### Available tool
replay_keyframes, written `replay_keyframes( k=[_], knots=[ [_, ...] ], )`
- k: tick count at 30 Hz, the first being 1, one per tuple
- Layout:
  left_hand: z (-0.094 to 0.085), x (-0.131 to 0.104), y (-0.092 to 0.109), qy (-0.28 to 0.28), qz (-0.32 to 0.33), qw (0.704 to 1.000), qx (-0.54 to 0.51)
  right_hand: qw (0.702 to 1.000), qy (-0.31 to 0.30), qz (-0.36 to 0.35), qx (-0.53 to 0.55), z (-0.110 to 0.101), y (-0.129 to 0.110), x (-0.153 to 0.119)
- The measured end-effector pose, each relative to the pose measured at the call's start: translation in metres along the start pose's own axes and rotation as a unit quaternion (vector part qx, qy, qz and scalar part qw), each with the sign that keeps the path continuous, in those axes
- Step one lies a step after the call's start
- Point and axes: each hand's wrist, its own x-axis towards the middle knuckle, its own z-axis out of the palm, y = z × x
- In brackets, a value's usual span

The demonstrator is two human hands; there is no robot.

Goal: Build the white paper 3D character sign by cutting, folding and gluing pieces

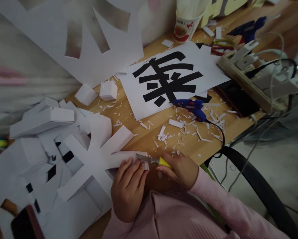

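My right hand (179, 168) is closed around a yellow utility knife (165, 163). Its bare blade points left and lies against the end of a white three-dimensional paper character (96, 162). My left hand (130, 186) grips that same arm of the character, fingers curled over its top close to the blade; the thumb is hidden. The character has several box-like strokes and rests among other white cut pieces. Beyond my hands, a blue hot glue gun (192, 107) lies on its side at the corner of a sheet printed with a black character (169, 78).
White scraps (179, 129) litter the wooden table (149, 139). A power strip (256, 79) with plugs and cables sits at the right, near another glue gun (248, 29). A paper cup (187, 25) stands at the back. A phone (27, 224) lies lower left; a black chair armrest (258, 189) is right.
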Motion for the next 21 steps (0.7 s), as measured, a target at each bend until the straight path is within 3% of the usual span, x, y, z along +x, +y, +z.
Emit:
replay_keyframes(
  k=[10, 21],
  knots=[
    [-0.003, 0.002, 0.000, -0.015, 0.010, 1.000, 0.009, 0.996, -0.069, 0.014, 0.061, -0.007, -0.003, 0.002],
    [-0.004, 0.003, 0.000, -0.014, 0.013, 1.000, 0.009, 0.994, -0.070, 0.080, 0.014, -0.008, -0.017, 0.002]
  ],
)
